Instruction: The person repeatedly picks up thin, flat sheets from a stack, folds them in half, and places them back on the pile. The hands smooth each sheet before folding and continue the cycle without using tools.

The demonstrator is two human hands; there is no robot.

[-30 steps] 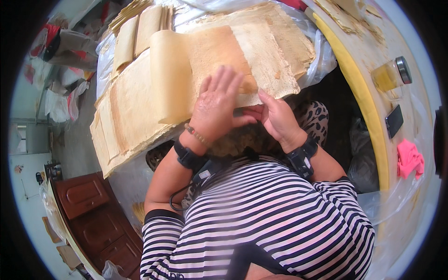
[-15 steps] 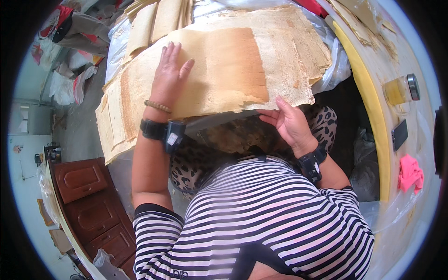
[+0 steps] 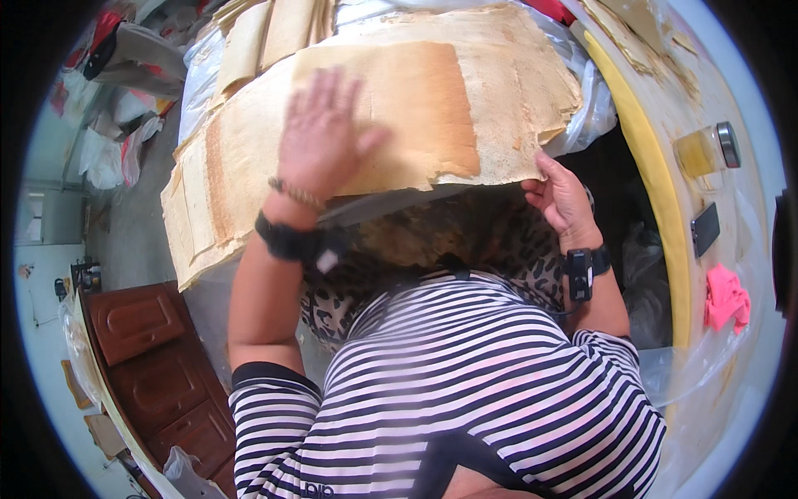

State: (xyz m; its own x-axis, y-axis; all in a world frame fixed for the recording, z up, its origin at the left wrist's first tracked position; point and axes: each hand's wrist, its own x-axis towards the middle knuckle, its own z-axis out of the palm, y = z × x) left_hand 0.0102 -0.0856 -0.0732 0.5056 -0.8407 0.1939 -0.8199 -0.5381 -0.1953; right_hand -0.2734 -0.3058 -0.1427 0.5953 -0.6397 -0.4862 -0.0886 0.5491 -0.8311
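Large, thin, tan sheets that look like flatbread lie stacked in front of me. A smaller piece with a browner right edge rests on the top one. Over that piece's left part my left hand is spread open, blurred by motion; whether it touches the surface I cannot tell. At the near right corner, my right hand pinches the sheet's edge, thumb on top and fingers partly hidden underneath.
Folded flatbread sheets sit at the far left of the stack, over white plastic. On the right, a yellow-edged table bears a glass jar, a phone and a pink cloth. Brown cabinets stand at left.
My right hand has slid rightward along the near edge to the sheet's corner. The left hand has moved a little right, its fingers spreading. The whole view has shifted slightly.
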